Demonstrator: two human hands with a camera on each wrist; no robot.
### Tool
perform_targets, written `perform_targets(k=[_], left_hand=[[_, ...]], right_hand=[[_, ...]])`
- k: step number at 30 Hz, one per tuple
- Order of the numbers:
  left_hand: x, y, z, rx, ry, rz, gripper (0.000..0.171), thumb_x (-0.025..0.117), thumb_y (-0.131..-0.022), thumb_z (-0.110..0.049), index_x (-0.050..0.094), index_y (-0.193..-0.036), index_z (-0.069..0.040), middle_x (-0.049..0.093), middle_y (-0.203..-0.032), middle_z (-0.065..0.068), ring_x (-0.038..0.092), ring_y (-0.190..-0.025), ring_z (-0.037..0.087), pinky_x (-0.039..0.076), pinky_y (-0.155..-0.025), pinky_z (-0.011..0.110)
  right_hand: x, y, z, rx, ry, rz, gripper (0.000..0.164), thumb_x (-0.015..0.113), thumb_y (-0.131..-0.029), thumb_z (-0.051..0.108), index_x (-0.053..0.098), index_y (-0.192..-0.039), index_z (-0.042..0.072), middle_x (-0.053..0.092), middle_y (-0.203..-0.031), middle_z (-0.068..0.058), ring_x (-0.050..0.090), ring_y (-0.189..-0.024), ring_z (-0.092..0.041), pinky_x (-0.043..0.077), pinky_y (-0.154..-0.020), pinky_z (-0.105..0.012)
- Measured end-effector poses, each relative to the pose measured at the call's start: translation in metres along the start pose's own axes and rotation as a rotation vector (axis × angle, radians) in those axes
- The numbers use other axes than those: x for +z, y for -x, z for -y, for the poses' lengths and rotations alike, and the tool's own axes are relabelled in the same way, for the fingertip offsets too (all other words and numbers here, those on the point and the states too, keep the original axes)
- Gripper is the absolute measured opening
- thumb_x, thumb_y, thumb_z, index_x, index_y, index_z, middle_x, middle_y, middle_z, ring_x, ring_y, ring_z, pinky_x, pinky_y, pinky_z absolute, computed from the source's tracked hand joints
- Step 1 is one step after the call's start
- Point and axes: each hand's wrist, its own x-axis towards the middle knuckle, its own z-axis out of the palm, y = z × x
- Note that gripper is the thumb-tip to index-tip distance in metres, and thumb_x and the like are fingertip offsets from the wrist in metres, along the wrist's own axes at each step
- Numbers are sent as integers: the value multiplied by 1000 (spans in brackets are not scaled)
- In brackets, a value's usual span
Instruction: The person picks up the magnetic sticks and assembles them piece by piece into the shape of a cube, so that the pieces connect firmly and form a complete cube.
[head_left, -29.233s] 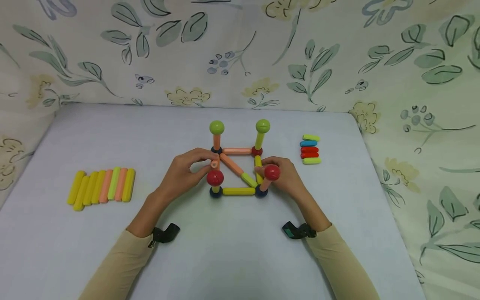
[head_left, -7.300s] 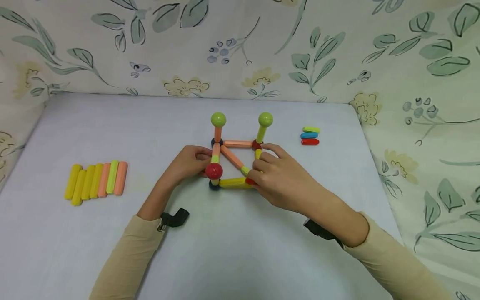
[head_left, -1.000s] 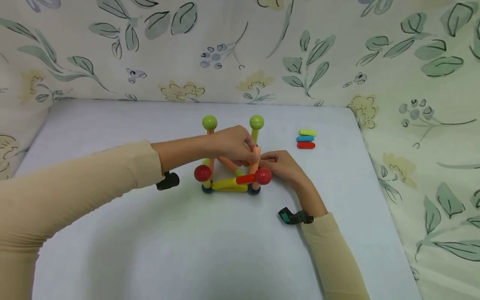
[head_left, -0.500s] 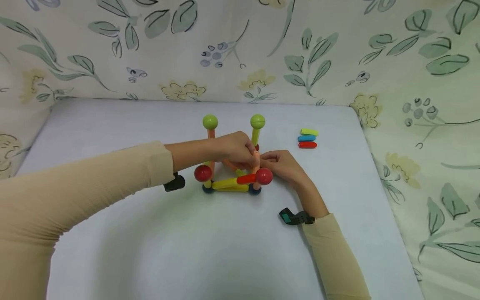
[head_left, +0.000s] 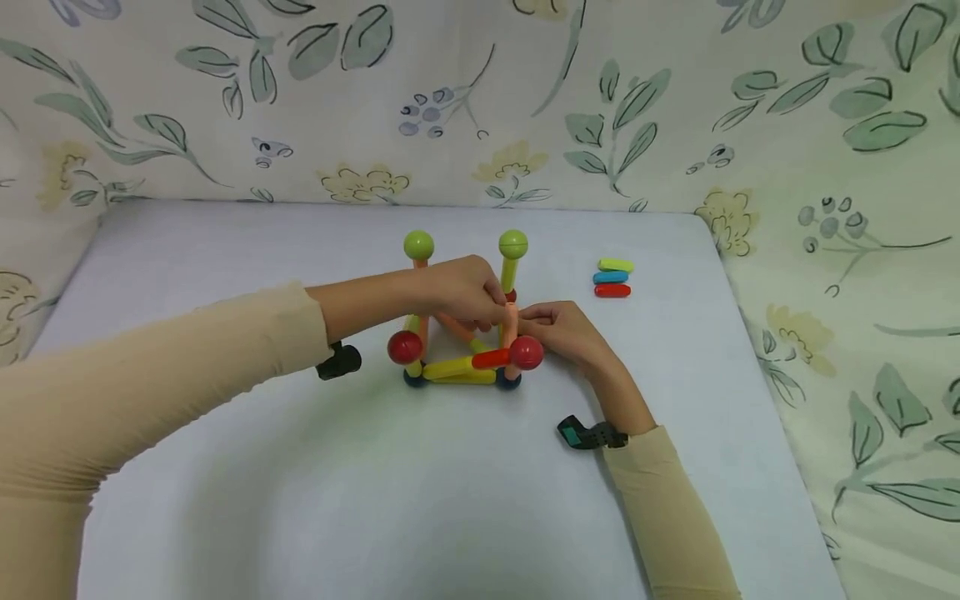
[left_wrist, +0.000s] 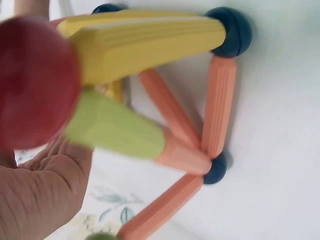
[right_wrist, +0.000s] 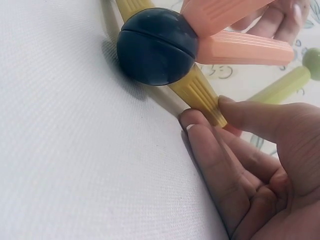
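A frame of magnetic sticks and balls stands mid-table, with green balls [head_left: 513,244] on its back posts and red balls [head_left: 527,352] on its front ones. Reaching across it, my left hand [head_left: 465,292] pinches a tilted orange stick [head_left: 511,321] near its upper end. That stick leans by the dark blue ball [right_wrist: 157,47] at the front right corner. My right hand [head_left: 566,333] pinches a yellow base stick [right_wrist: 197,95] between thumb and fingers. A red stick [head_left: 491,358] and a yellow one [left_wrist: 150,42] span between the front red balls.
Loose on the table at the right lie a green stick [head_left: 615,265], a blue stick [head_left: 611,277] and a red stick [head_left: 612,291]. The left sleeve [head_left: 187,367] covers the table's left part, where sticks lay earlier. A floral cloth [head_left: 300,100] hangs behind.
Since 7.3 s ago my left hand has crossed rightward with an orange stick, and my right hand has drawn back to the right side. Over the last second the orange stick has lowered slightly.
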Motion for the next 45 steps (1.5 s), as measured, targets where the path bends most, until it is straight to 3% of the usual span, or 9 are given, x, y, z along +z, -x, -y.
perform_targets(k=[6, 11, 15, 21, 28, 35, 36, 41, 45], left_hand=[[-18, 33, 12, 89, 30, -15, 45, 64, -105, -36, 63, -145, -17, 66, -138, 5, 60, -126, 27, 52, -107, 48], [-29, 83, 32, 160, 156, -127, 46, 63, -105, -43, 59, -148, -26, 60, -148, -3, 54, -136, 24, 45, -114, 59], [-33, 125, 65, 203, 223, -297, 40, 60, -108, -40, 62, -144, -21, 66, -141, -1, 64, -127, 19, 52, -110, 43], [-23, 162, 145, 120, 214, -520, 36, 59, -109, -35, 62, -140, -15, 69, -134, 2, 69, -113, 4, 53, -92, 13], [3, 172, 211, -13, 143, -603, 44, 59, -108, -42, 60, -145, -17, 68, -138, 9, 61, -105, -9, 52, -69, 19], [19, 161, 243, -81, -65, -772, 50, 57, -110, -34, 57, -144, 2, 64, -133, 30, 64, -116, 50, 56, -87, 57], [20, 159, 247, -97, -75, -783, 51, 57, -110, -35, 57, -144, 2, 64, -133, 30, 64, -115, 51, 54, -87, 63], [28, 150, 261, -101, -32, -802, 50, 56, -110, -35, 58, -144, 2, 65, -129, 30, 64, -113, 48, 54, -76, 32], [37, 130, 252, -34, 56, -778, 49, 57, -110, -35, 59, -143, 1, 66, -131, 29, 65, -115, 46, 49, -73, 13]], right_hand=[[6, 1, 2, 12, 13, -20, 40, 69, -101, 37, 75, -127, 7, 79, -102, -9, 61, -106, -26, 51, -84, -35], [12, 4, 5, 18, 28, -48, 38, 69, -99, 28, 72, -128, 4, 77, -111, -13, 64, -105, -28, 54, -82, -34], [15, 7, 7, 12, 36, -78, 37, 72, -97, 26, 72, -126, 4, 74, -118, -14, 63, -109, -30, 57, -86, -37], [12, 7, 8, 19, 39, -84, 39, 71, -98, 28, 71, -129, 4, 72, -122, -14, 61, -115, -31, 56, -92, -40], [12, 6, 8, 1, 34, -79, 39, 71, -97, 25, 69, -129, 3, 71, -122, -15, 61, -113, -31, 57, -88, -37], [15, 5, 9, -16, 20, -86, 41, 74, -96, 24, 69, -130, 2, 70, -123, -16, 61, -113, -31, 58, -92, -40], [15, 6, 9, -16, 20, -88, 41, 74, -95, 24, 69, -130, 2, 70, -122, -15, 61, -113, -31, 58, -92, -40], [16, 6, 9, -26, 21, -85, 37, 70, -98, 23, 70, -128, 2, 71, -117, -16, 62, -108, -30, 56, -88, -37], [15, 6, 9, -25, 30, -91, 37, 70, -98, 24, 70, -128, 3, 70, -116, -15, 61, -108, -30, 55, -88, -37]])
